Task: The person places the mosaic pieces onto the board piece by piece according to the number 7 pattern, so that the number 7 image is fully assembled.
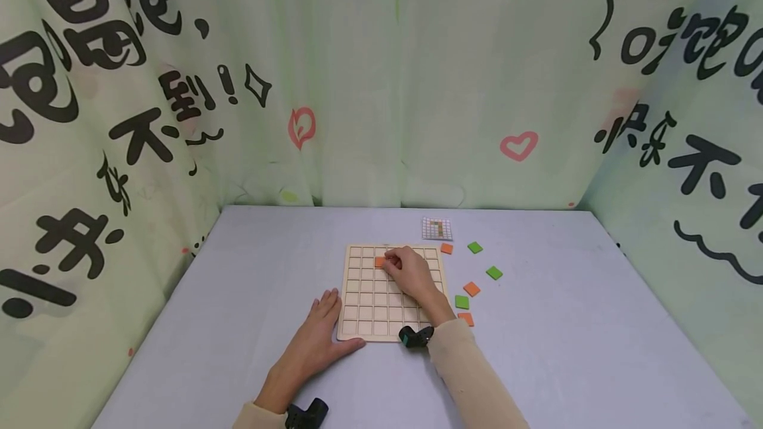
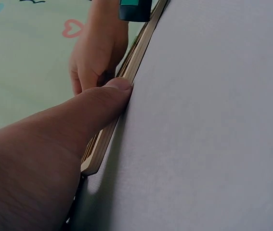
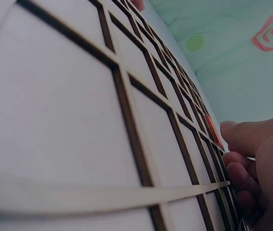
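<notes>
The tabletop (image 1: 238,296) is pale grey, curtained on three sides, and near its middle lies my wooden grid board (image 1: 363,310), square with the near edge. My left hand (image 1: 316,339) lies flat and relaxed on the tabletop at the board's near left corner, thumb pressed along the board's edge (image 2: 119,86), gripping nothing, just bracing. My right hand (image 1: 408,270) reaches over the board toward its far edge, fingers curled, fingertips (image 3: 230,130) down at an orange tile (image 1: 379,261) lying in a cell of the second row from the far edge, a little left of centre. I can't tell whether the tile is still pinched or only being pressed home.

I judge I'm right at the seating step: the tile looks nearly level in its cell. Next I'd want a firm press, then a clean lift of the fingers without dragging it out.

Off the board's right edge wait the loose tiles (image 1: 471,288), orange and green, scattered apart. Beyond them, toward the far edge, sits a small pattern card (image 1: 437,228); one more check against it before I choose the next colour.
</notes>
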Demonstrator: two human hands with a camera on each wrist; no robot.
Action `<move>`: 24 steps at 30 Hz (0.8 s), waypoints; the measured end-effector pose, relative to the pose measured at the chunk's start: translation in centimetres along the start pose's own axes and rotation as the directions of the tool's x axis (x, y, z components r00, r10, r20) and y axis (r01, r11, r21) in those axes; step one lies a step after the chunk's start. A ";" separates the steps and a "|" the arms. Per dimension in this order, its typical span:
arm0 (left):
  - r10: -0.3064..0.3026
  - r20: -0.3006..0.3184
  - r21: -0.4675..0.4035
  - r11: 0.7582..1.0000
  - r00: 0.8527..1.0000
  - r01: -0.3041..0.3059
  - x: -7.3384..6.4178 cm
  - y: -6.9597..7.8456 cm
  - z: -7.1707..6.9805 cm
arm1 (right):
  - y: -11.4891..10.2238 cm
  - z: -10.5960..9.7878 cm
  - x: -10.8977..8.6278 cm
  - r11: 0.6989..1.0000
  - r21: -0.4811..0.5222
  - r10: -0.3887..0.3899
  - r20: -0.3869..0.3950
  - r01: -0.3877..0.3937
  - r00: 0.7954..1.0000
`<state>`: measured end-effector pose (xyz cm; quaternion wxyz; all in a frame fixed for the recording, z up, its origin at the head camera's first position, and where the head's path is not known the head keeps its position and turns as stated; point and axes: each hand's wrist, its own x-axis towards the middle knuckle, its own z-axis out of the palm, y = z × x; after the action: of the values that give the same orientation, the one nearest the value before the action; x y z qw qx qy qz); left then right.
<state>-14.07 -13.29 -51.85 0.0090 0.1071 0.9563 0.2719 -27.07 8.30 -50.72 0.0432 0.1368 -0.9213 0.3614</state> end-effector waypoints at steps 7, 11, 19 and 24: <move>0.000 -0.002 0.002 1.000 1.000 0.000 0.0 -0.1 0.0 | 0.0 -0.2 -0.2 1.000 0.008 0.003 0.014 -0.003 1.000; -0.004 0.000 0.003 1.000 1.000 0.004 0.1 -0.1 0.1 | -0.1 -0.4 -0.6 1.000 0.021 0.021 0.022 -0.022 1.000; -0.002 0.001 0.004 1.000 1.000 0.002 0.1 -0.1 0.1 | -0.3 -0.5 -1.4 0.999 0.032 0.027 0.027 -0.027 0.999; 0.004 -0.006 -0.002 1.000 1.000 -0.004 0.0 0.0 0.0 | -0.3 -0.5 -1.5 0.999 0.039 0.005 0.018 -0.006 1.000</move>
<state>-14.07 -13.31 -51.87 0.0058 0.1081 0.9558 0.2735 -25.52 8.79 -50.46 0.0313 0.1383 -0.9147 0.3784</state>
